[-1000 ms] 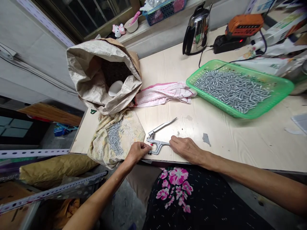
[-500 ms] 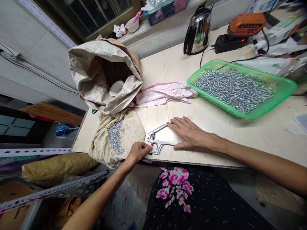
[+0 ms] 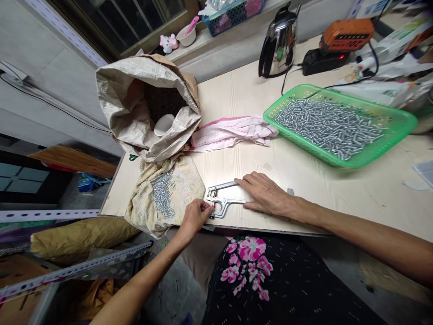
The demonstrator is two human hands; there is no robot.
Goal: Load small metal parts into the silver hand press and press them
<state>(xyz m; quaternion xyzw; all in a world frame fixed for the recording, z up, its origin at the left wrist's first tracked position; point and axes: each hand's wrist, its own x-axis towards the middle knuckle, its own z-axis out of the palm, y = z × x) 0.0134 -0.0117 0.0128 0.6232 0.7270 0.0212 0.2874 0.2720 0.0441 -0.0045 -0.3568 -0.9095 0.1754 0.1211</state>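
A pair of silver hand-press pliers (image 3: 223,203) with a spring and a small red part at its jaws lies near the table's front edge. My right hand (image 3: 265,193) is closed around its two handles, fingers on the upper one and thumb by the lower one. At the jaws, my left hand (image 3: 197,214) is pinched by the red part; what its fingertips hold is too small to make out. Left of that hand, a heap of small silver metal pins (image 3: 163,195) lies on a patterned yellowish cloth (image 3: 191,183).
A green basket (image 3: 382,151) full of similar metal pieces stands at the right. Behind the cloth is an open sack (image 3: 118,97) with a white scoop-like piece inside. A pink-white towel (image 3: 233,132), a kettle (image 3: 279,43) and an orange battery (image 3: 348,35) on a charger are farther back.
The upper handle of the pliers has come down closer to the lower one, with my right hand squeezing lower. My left hand stays almost in place at the jaws.
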